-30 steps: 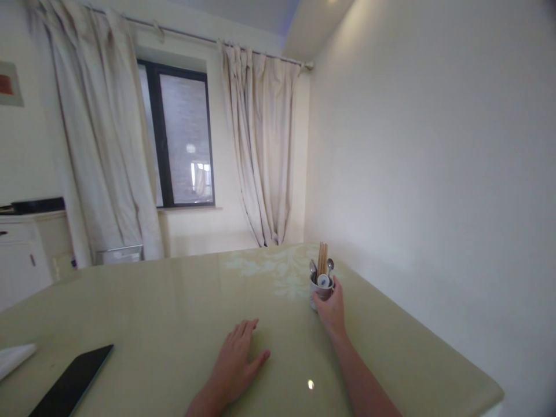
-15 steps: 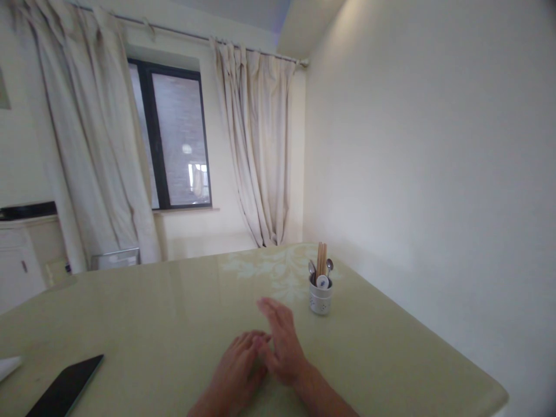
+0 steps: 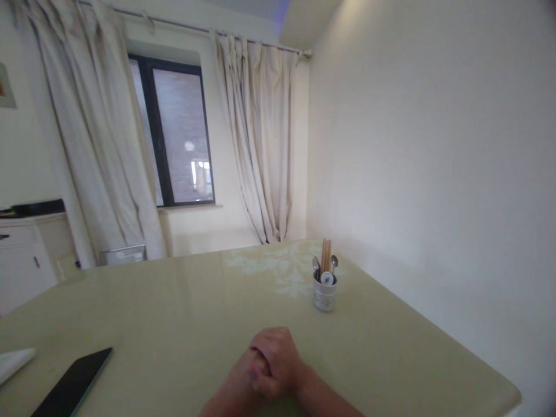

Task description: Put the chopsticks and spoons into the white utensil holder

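Note:
Low over the near part of the table, my right hand (image 3: 282, 356) is closed around my left hand (image 3: 238, 376), its fingers folded across the top. Most of the left hand's fingers are hidden under that grip, so their pose does not show. Both forearms come in from the bottom edge. Beyond the hands and a little to the right stands a white pierced utensil holder (image 3: 324, 299). It holds wooden chopsticks (image 3: 326, 255), metal spoons (image 3: 334, 262) and a white piece with a blue mark (image 3: 327, 278). Neither hand touches the holder.
The pale green table (image 3: 174, 313) has a rounded corner at lower right. A dark flat tablet-like device (image 3: 73, 382) lies at lower left, beside a white object (image 3: 15, 364) cut by the frame. A wall (image 3: 425, 174) runs along the right side; curtains (image 3: 269, 139) and a window (image 3: 182, 133) are behind.
My right hand was raised with fingers stretched out, touching the left. It has come down and closed around the left hand. The view has shifted slightly.

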`<state>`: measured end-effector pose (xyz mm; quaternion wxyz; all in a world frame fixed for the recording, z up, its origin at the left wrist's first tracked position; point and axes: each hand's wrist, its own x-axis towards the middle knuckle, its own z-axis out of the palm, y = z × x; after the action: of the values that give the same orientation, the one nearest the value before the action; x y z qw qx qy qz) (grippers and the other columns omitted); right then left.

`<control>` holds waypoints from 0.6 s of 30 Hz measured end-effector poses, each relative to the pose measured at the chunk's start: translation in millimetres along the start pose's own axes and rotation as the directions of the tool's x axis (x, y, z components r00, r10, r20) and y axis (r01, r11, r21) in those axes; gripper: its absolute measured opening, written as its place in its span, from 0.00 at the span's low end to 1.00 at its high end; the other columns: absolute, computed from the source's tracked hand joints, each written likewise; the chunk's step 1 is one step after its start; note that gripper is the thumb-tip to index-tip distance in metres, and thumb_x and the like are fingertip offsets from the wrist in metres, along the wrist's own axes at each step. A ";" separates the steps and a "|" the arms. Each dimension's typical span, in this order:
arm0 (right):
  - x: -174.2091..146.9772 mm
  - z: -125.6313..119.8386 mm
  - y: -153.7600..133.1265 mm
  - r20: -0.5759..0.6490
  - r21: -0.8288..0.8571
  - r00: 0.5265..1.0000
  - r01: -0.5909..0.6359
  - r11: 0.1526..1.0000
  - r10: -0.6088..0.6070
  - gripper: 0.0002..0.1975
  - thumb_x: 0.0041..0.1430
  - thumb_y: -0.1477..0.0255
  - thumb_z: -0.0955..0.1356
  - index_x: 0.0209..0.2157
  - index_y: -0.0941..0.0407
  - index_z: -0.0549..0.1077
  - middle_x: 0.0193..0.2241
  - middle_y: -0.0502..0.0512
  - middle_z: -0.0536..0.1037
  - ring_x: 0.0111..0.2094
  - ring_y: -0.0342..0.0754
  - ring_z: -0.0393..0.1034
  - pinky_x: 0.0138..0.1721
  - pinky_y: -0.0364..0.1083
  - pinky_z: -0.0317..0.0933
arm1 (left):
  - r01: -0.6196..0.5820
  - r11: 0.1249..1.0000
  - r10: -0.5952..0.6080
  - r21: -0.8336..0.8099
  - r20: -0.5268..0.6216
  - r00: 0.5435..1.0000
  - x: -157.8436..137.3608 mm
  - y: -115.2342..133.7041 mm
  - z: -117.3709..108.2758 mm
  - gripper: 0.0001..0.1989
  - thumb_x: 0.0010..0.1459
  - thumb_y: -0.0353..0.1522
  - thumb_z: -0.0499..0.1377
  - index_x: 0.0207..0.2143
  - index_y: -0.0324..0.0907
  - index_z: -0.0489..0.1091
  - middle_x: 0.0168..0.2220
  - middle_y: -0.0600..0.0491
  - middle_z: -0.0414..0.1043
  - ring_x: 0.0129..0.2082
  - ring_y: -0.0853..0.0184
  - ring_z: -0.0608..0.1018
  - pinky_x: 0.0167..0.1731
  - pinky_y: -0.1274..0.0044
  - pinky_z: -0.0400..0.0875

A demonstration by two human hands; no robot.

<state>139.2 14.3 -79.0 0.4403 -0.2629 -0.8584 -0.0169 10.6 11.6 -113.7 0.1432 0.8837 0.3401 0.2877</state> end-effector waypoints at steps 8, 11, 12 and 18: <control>1.7 -6.3 -4.3 -0.068 0.062 0.998 0.001 0.998 0.003 0.31 0.65 0.47 0.54 0.29 0.52 0.75 0.19 0.55 0.77 0.20 0.51 0.72 0.25 0.47 0.60 | 0.012 0.994 -0.011 -0.104 0.009 1.000 1.7 14.1 -9.8 0.18 0.56 0.33 0.56 0.46 0.49 0.80 0.46 0.49 0.85 0.43 0.56 0.84 0.44 0.73 0.78; 5.5 -7.2 -5.4 -0.056 0.067 0.998 -0.013 0.998 0.017 0.31 0.66 0.48 0.53 0.28 0.53 0.75 0.18 0.55 0.77 0.19 0.50 0.70 0.24 0.47 0.59 | 0.035 0.993 -0.036 -0.112 -0.010 0.999 2.3 16.8 -11.5 0.17 0.55 0.32 0.57 0.44 0.48 0.80 0.43 0.48 0.85 0.42 0.57 0.84 0.44 0.74 0.78; 6.1 -7.1 -5.4 -0.050 0.063 0.999 -0.020 0.998 0.023 0.31 0.66 0.48 0.53 0.27 0.53 0.75 0.18 0.56 0.77 0.19 0.50 0.70 0.24 0.47 0.59 | 0.047 0.992 -0.049 -0.119 -0.010 0.999 2.4 17.2 -12.5 0.17 0.55 0.32 0.56 0.44 0.48 0.80 0.44 0.48 0.85 0.43 0.56 0.84 0.45 0.74 0.78; 4.7 -7.6 -2.9 -0.019 0.047 0.998 -0.051 0.998 0.052 0.33 0.67 0.48 0.51 0.28 0.53 0.76 0.19 0.57 0.77 0.20 0.50 0.71 0.26 0.47 0.60 | 0.059 0.991 -0.060 -0.124 -0.008 0.998 3.2 15.0 -11.8 0.15 0.52 0.32 0.58 0.41 0.46 0.80 0.40 0.47 0.85 0.38 0.57 0.84 0.38 0.74 0.80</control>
<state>141.3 11.8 -70.2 0.4554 -0.2744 -0.8469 0.0118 13.1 3.6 -96.2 0.2043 0.8609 0.3485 0.3091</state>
